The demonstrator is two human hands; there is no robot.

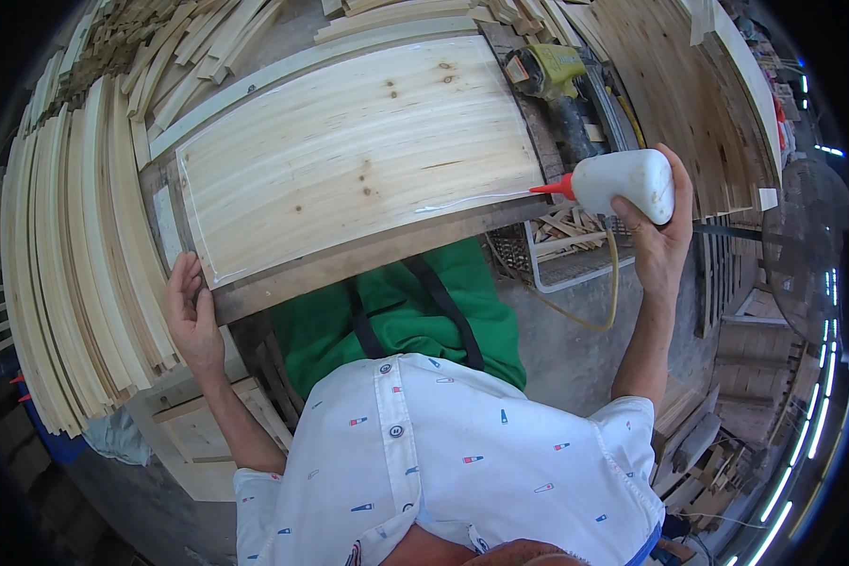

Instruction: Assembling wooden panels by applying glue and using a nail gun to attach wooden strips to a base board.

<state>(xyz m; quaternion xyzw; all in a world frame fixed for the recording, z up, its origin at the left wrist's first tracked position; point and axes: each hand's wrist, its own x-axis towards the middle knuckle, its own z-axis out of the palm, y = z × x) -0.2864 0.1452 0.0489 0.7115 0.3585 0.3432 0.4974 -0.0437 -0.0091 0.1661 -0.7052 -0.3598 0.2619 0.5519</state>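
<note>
A pale knotty wooden panel (349, 141) lies on a dark wooden worktop (368, 247) in front of me. My right hand (665, 222) is wrapped round a white squeeze glue bottle (623, 179), tilted on its side. Its red nozzle (552, 188) points left, with the tip at the panel's near right corner. A thin white line of glue (472, 201) runs along the near edge, and whitish lines follow the left and far edges too. Beside the near left corner, my left hand (194, 316) rests against the worktop's edge, fingers loosely bent and thumb apart.
Long wooden strips (85, 255) are stacked at the left, with more heaped beyond the panel. A yellow-green power tool (547, 71) sits at the far right corner. Below the bottle is a crate of wood offcuts (566, 236) with a yellowish hose (615, 283). Wide boards (674, 85) stand further right.
</note>
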